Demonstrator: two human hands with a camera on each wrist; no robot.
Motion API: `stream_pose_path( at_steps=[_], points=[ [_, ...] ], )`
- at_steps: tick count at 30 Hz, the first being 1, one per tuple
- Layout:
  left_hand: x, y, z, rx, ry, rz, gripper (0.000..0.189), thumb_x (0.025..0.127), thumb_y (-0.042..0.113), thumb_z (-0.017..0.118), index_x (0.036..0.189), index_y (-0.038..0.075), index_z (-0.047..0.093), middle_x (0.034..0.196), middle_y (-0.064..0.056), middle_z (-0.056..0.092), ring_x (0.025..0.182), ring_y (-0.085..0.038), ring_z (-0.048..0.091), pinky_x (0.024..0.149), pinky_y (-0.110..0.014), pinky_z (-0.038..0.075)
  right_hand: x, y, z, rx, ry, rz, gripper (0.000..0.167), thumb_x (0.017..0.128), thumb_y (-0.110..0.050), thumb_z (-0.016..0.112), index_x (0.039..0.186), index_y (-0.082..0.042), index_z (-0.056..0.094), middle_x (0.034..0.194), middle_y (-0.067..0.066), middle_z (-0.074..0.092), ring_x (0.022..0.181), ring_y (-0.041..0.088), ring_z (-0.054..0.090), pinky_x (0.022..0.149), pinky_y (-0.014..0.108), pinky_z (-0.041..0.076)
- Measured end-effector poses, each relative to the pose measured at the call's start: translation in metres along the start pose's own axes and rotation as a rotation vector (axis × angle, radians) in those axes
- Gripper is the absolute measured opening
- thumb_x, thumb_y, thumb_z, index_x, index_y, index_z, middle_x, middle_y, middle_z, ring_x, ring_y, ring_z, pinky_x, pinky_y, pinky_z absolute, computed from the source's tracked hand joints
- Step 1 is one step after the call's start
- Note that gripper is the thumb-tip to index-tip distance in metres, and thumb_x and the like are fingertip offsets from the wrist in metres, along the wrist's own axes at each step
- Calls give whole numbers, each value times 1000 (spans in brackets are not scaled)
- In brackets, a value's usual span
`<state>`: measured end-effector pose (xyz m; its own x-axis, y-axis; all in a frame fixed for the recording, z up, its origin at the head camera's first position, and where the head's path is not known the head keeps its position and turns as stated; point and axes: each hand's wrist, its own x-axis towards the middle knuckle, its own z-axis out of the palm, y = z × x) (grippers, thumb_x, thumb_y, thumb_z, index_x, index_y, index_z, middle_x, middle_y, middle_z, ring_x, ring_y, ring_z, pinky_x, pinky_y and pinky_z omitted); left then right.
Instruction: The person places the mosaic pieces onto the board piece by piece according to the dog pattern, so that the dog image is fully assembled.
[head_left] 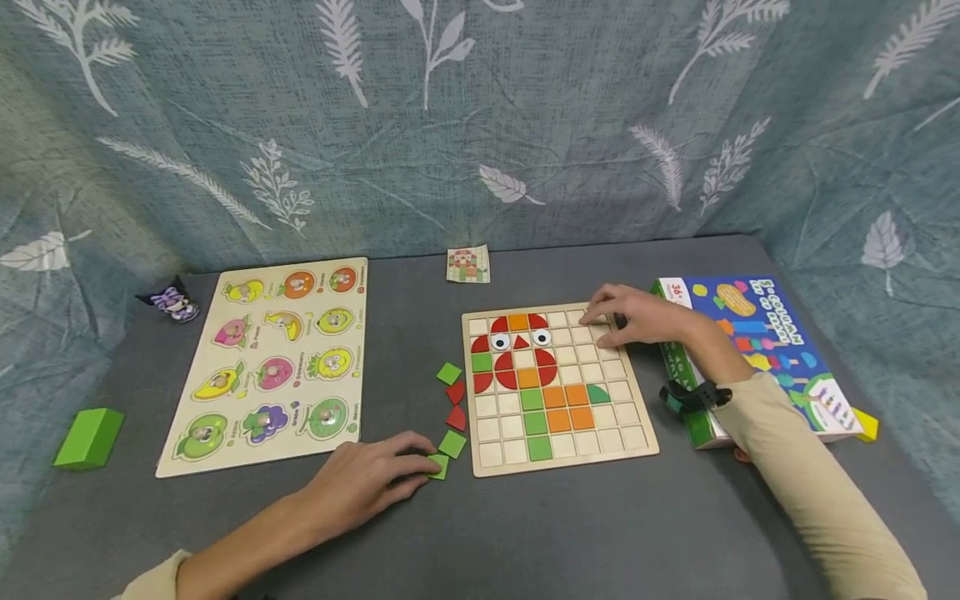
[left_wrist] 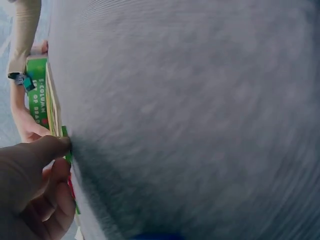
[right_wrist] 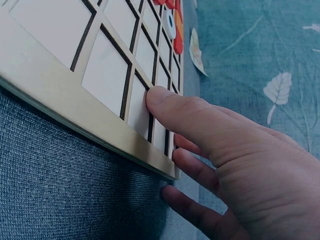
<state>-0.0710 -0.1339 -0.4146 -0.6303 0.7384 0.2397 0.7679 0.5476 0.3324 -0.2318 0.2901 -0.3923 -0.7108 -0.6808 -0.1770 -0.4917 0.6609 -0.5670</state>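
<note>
A wooden grid board (head_left: pixel 491 454) holds red, orange and green tiles and two eye discs, forming a figure. At its upper right corner lies my right hand (head_left: pixel 637 315). In the right wrist view the thumb (right_wrist: pixel 161 97) touches the grid, and the other fingers spread near the board's edge. Left of the board, my left hand (head_left: pixel 367 479) has its thumb and fingertips at a green square tile (head_left: pixel 438 468), pinching its left side. Beside it lie another green square tile (head_left: pixel 452 443), two red tiles (head_left: pixel 457 418) and a farther green tile (head_left: pixel 449 373).
A fruit puzzle board (head_left: pixel 262 329) lies to the left. Further left are a small figurine (head_left: pixel 174 302) and a green block (head_left: pixel 88 438). A small picture card (head_left: pixel 468 264) lies behind the grid. Under my right forearm stands a colourful box (head_left: pixel 750 308), with a yellow block (head_left: pixel 866 425) beside it.
</note>
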Motion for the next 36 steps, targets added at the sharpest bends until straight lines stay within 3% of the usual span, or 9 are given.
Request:
stream_pose_path(
  at_steps=[3, 6, 10, 15, 19, 24, 36],
  points=[
    [9, 3, -4, -31, 16, 5, 19, 83, 23, 77, 101, 26, 75, 104, 11, 65, 75, 3, 62, 56, -11, 41, 0, 0, -1, -7, -3, -8, 39, 88, -20, 71, 125, -9, 65, 127, 16, 51, 87, 16, 50, 80, 39, 43],
    [29, 10, -6, -79, 29, 14, 20, 83, 24, 77, 103, 25, 75, 103, 10, 65, 73, 1, 61, 56, -10, 39, 0, 0, -3, -15, 0, -9, 39, 88, -19, 71, 125, -8, 65, 127, 16, 51, 87, 17, 50, 80, 39, 43],
    [77, 28, 2, -82, -10, 92, 21, 86, 27, 74, 106, 24, 75, 103, 9, 65, 68, -1, 60, 51, -10, 32, -1, 0, -5, -14, 0, -5, 39, 88, -18, 71, 125, -8, 65, 126, 16, 51, 85, 17, 51, 79, 38, 43],
    [144, 52, 27, -31, -126, 193, 19, 90, 30, 69, 108, 26, 74, 103, 7, 65, 63, -2, 56, 46, -11, 28, -1, 0, -2, -10, 6, -1, 38, 88, -19, 72, 124, -9, 66, 126, 15, 52, 87, 17, 51, 79, 38, 43],
    [178, 64, 44, 42, -174, 218, 15, 93, 31, 66, 105, 28, 74, 103, 6, 65, 66, -3, 59, 46, -13, 29, -1, 0, 0, -20, 13, -5, 39, 88, -20, 71, 125, -10, 66, 126, 15, 52, 92, 19, 52, 80, 39, 43],
    [193, 66, 54, 98, -223, 187, 13, 94, 29, 63, 100, 30, 75, 102, 7, 66, 63, -4, 56, 45, -15, 28, -1, 0, 1, -27, 13, -4, 38, 88, -19, 71, 125, -9, 65, 126, 15, 52, 96, 21, 52, 81, 40, 43],
    [193, 65, 56, 118, -240, 191, 14, 94, 32, 63, 98, 28, 75, 105, 7, 67, 67, -4, 60, 45, -14, 30, 0, -2, 1, -21, 10, -11, 38, 88, -17, 71, 124, -8, 65, 126, 16, 52, 99, 23, 52, 82, 41, 44]
  ],
)
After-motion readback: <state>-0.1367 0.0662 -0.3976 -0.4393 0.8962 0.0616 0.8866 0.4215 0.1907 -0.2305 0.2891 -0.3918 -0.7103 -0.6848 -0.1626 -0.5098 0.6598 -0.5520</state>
